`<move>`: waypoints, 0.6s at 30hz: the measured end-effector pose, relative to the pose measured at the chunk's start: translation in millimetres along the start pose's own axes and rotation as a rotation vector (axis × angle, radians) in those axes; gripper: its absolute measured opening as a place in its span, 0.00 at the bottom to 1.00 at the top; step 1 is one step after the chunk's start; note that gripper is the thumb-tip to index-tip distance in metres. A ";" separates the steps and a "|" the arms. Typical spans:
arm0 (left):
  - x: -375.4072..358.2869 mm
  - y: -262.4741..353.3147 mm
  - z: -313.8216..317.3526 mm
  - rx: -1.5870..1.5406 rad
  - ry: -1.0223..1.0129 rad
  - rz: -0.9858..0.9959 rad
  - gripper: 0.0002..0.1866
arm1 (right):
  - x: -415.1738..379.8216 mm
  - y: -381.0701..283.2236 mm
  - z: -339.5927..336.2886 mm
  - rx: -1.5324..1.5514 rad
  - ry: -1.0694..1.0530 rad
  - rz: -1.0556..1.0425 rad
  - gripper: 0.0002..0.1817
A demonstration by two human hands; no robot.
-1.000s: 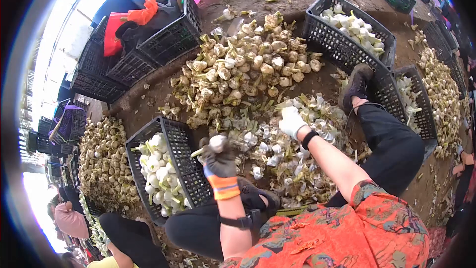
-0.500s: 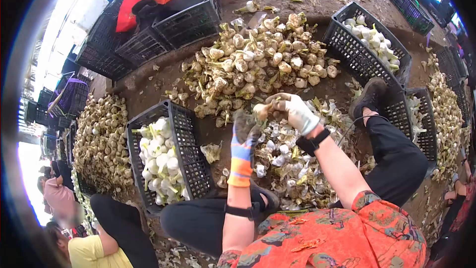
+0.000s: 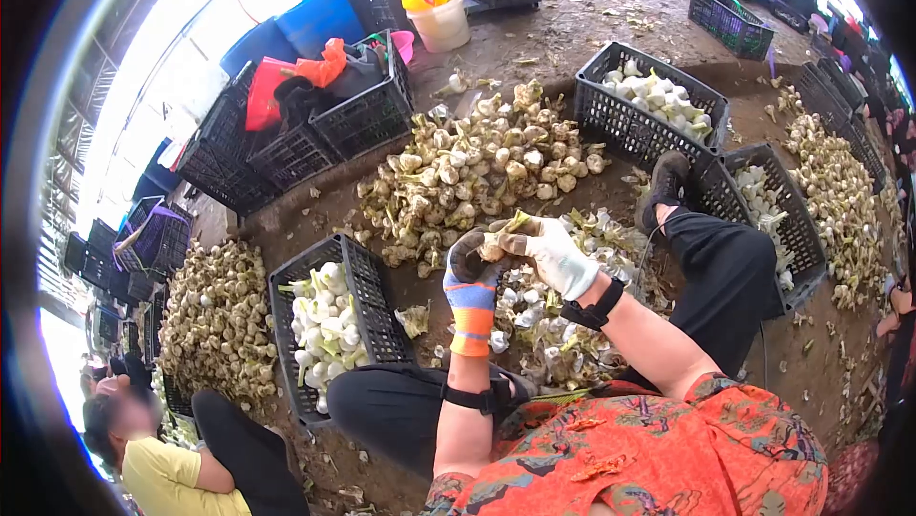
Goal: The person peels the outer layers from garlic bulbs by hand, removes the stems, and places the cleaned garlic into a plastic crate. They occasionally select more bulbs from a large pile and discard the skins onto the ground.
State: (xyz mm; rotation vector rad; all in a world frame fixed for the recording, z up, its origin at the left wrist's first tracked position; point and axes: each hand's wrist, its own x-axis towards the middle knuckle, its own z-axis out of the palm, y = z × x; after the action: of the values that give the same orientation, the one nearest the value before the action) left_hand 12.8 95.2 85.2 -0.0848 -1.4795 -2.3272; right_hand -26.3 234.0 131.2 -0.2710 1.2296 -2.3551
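One garlic bulb with a short stem is between my two gloved hands. My left hand, in an orange and blue glove with dark fingers, is closed round its left side. The white-gloved right hand has its fingers pinched on the bulb and stem from the right. Beyond them lies a heap of unpeeled garlic. Below my hands, loose skins and peelings cover the ground. A black crate of clean white bulbs stands to the left.
Another crate of white bulbs is at the upper right, with a further crate beside it. Crates with bags and a white bucket stand farther back. A co-worker in yellow sits at lower left, near another garlic heap.
The view has tilted up and shifted, showing more of the background. My left hand has come up to the bulb and now closes on it together with my right hand.
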 end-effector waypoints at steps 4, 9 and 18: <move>-5.3 -1.2 -4.0 0.026 -0.063 -0.023 0.25 | -8.2 -9.8 -5.3 -0.130 -0.031 0.005 0.16; -7.8 3.3 0.4 0.086 -0.171 0.024 0.25 | -11.1 -36.9 -2.8 -0.729 -0.094 -0.090 0.15; -11.8 29.0 13.7 -0.373 -0.246 -0.355 0.22 | -21.3 -62.4 -8.8 -1.229 -0.254 -0.529 0.14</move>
State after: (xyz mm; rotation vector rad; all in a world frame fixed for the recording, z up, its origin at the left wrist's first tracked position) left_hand 31.7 99.8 113.3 -0.2324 -1.2224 -2.9545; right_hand -30.5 281.4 177.8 -1.3451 2.5124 -1.4662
